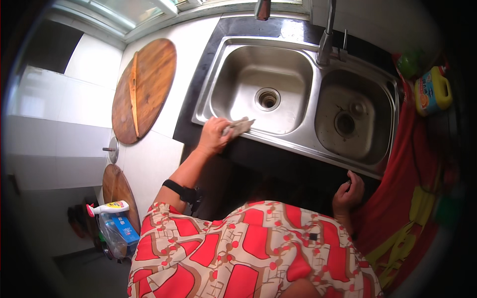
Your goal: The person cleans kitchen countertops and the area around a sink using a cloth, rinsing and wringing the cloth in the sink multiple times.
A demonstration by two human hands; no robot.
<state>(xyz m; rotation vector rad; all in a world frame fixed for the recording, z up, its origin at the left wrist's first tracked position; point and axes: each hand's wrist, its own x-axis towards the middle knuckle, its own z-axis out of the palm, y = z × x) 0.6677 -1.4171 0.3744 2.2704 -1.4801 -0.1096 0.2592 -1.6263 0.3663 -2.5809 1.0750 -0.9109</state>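
Note:
My left hand (215, 136) grips a crumpled greyish cloth (239, 127) on the front rim of a stainless steel double sink (294, 140), at the left basin. That basin shows a bare drain (268, 99). Dark bits lie in the right basin (354, 139), around its drain. Near the sink's front right corner, my right hand (349, 192) hovers or rests with curled fingers; whether it holds something small is unclear. A metal faucet (325, 48) stands behind the divider between the basins.
Two round wooden boards (156, 93) lean at the left. A white spray bottle (111, 208) and a blue package (125, 228) sit at the lower left. Red cloth (398, 193) covers the right side, below a yellow jug (432, 91). A dark spout (262, 10) hangs above the back edge.

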